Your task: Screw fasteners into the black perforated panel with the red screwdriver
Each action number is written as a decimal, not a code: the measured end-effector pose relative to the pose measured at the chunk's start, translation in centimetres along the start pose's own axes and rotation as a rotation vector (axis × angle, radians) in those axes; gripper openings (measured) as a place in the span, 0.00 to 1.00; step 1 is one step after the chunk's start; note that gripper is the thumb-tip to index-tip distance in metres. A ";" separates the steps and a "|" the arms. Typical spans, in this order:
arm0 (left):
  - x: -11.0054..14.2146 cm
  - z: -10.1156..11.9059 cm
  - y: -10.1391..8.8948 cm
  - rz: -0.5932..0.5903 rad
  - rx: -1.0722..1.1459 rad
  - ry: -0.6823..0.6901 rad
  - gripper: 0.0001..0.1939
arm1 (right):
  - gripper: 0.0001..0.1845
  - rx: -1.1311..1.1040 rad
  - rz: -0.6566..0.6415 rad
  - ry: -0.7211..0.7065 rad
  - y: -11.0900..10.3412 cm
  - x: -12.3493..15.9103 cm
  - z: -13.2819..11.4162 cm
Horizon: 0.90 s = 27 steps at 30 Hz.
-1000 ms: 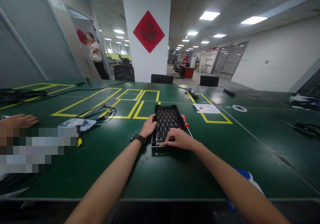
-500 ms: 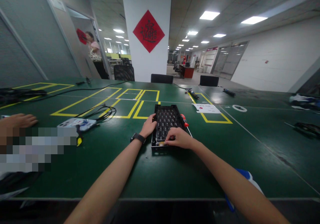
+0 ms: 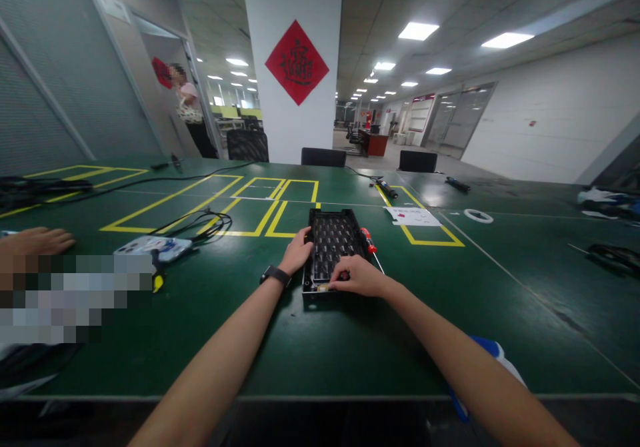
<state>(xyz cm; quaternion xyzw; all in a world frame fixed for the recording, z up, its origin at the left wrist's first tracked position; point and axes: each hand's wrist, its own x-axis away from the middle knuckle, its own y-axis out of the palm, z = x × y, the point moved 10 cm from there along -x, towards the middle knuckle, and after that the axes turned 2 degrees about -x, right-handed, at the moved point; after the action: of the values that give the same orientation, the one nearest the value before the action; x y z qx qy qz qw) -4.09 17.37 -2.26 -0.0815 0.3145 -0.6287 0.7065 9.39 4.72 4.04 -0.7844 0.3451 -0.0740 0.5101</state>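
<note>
A black keyboard case (image 3: pixel 334 237) with a ribbed inside lies on the green table (image 3: pixel 350 340) in front of me. My left hand (image 3: pixel 297 252), with a black watch on its wrist, grips the case's left edge, fingers curled over it. My right hand (image 3: pixel 359 276) rests on the near right corner of the case, its fingers pinched on something small that I cannot make out. A red-handled screwdriver (image 3: pixel 370 243) lies along the case's right side, just beyond my right hand.
Another person's hand (image 3: pixel 37 241) rests at the left edge, near a phone (image 3: pixel 153 247) and black cables (image 3: pixel 200 222). Yellow tape boxes mark the table. A paper sheet (image 3: pixel 413 216), a tape ring (image 3: pixel 479 216) and tools lie further back. Someone stands by the far doorway (image 3: pixel 187 110).
</note>
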 end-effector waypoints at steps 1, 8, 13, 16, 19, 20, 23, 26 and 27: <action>0.0 0.0 0.0 -0.001 0.002 0.000 0.27 | 0.14 -0.007 -0.002 0.003 0.0 0.0 0.0; -0.2 -0.2 0.3 -0.008 -0.004 0.023 0.28 | 0.12 0.001 0.028 0.009 -0.2 0.0 -0.1; -0.2 -0.3 0.3 -0.004 -0.024 0.041 0.28 | 0.14 -0.007 0.038 -0.008 -0.3 0.0 -0.3; -0.2 -0.3 0.2 0.001 -0.029 0.032 0.28 | 0.15 -0.001 0.027 0.006 -0.2 0.0 0.0; -0.2 -0.3 0.2 0.004 -0.037 0.020 0.28 | 0.15 -0.003 0.020 0.014 0.0 0.0 0.1; -0.2 -0.3 0.2 0.002 -0.039 0.019 0.28 | 0.15 -0.006 0.018 0.014 0.0 0.0 0.2; -0.2 -0.2 0.2 -0.006 -0.042 0.026 0.28 | 0.14 -0.008 0.019 0.010 0.0 0.0 0.1; -0.2 -0.2 0.1 -0.005 -0.040 0.027 0.28 | 0.13 -0.006 0.022 -0.003 0.0 0.0 0.0; -0.2 -0.2 0.1 -0.006 -0.038 0.029 0.28 | 0.12 -0.005 0.023 -0.007 0.0 0.0 0.0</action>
<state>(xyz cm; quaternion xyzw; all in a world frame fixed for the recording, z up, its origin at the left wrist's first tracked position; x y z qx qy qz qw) -4.11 17.61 -2.41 -0.0866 0.3364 -0.6258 0.6984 9.38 4.72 4.04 -0.7820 0.3526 -0.0646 0.5099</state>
